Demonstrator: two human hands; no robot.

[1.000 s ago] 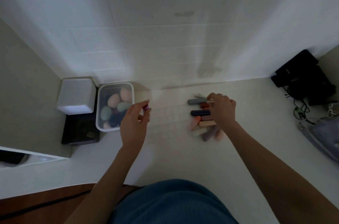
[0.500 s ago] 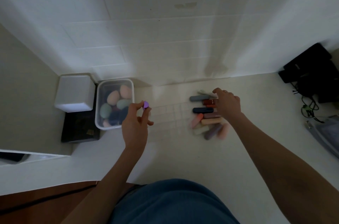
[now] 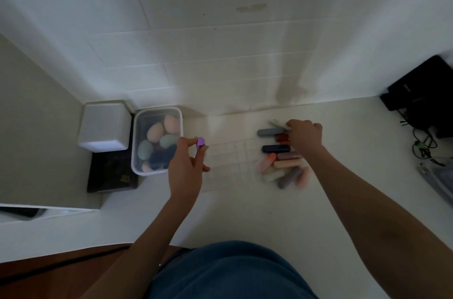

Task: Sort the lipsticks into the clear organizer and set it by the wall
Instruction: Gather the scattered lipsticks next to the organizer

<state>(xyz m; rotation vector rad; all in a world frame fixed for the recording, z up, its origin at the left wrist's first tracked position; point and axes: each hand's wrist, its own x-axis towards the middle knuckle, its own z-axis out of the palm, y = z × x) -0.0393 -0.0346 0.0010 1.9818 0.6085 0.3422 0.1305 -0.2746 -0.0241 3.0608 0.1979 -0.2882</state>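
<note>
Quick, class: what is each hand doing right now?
Left hand: fingers pinch a purple lipstick.
Right hand: fingers curled down at the lipstick pile; whether it grips one cannot be told.

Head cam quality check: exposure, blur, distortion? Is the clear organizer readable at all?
Head view: dim, soft light; wall tile lines bow from wide-angle distortion. Clear organizer shows only as a faint grid. Lipstick pile blurs at its near end. Purple lipstick in the left hand reads clearly; right hand slightly soft.

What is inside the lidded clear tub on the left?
The clear tub holds egg-shaped sponges in peach, green and dark tones. The left hand covers its right edge; the bottom layer is hidden.
</note>
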